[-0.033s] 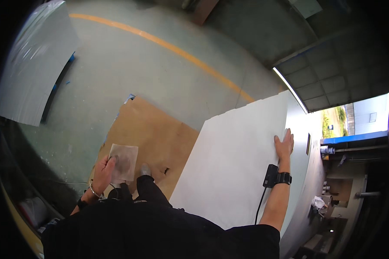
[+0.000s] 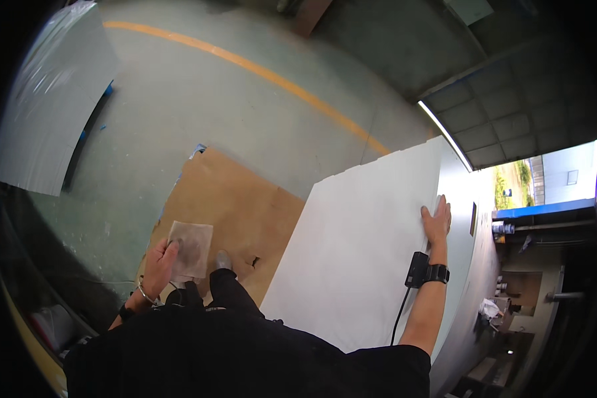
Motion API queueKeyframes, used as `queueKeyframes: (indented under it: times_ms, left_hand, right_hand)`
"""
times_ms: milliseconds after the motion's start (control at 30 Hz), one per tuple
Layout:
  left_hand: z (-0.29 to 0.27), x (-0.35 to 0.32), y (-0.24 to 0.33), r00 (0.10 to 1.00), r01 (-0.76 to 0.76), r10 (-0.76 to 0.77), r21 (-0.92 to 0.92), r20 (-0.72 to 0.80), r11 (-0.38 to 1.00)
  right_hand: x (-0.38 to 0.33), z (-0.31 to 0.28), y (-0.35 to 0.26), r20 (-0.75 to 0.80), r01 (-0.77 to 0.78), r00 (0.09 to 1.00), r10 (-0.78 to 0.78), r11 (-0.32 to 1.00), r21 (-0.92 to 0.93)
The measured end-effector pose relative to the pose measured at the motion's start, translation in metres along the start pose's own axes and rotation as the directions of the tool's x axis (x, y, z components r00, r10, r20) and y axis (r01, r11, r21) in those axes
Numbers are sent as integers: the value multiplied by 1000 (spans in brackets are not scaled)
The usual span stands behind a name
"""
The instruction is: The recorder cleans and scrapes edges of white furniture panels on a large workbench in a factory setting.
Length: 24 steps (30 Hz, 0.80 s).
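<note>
My left hand [image 2: 158, 266], low on the left, is closed on a thin square sheet [image 2: 192, 248]. The sheet is pale greyish tan with a darker smudged patch, and the thumb presses on its face; whether it is paper or an abrasive I cannot tell. On the right, my right hand [image 2: 437, 221] lies with fingers spread against the long edge of a large white panel [image 2: 358, 232]. That hand grips nothing. A black box with a cable [image 2: 416, 270] sits at the right wrist beside a dark watch strap.
Brown cardboard [image 2: 245, 192] covers the floor under my feet. A stack of wrapped flat sheets [image 2: 60, 106] stands at the far left. An orange line [image 2: 245, 63] crosses the grey floor. Cluttered shelving [image 2: 521, 292] and a bright opening [image 2: 557, 176] are at the right.
</note>
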<state>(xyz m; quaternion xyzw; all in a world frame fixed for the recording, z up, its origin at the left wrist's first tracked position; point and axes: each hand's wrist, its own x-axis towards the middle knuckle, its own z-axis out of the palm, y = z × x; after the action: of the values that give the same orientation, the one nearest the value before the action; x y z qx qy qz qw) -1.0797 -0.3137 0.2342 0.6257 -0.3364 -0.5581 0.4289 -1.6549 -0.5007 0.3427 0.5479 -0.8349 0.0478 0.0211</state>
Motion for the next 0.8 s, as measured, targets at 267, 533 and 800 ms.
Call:
queueKeyframes:
  times_ms: [267,533,800]
  left_hand:
    - [21,12,5,989,-13,-1,91,146,996]
    - [26,11,1,984,-38,17,118,176,992]
    - [28,6,4,989,4,-9,37,150,999]
  right_hand:
    - [1,-4,-5,47,15,999,-18,998,55]
    - [2,-9,-5,53,-13,999,9,997,74]
    - [0,-11,-8,14,-32,999,32,999,25]
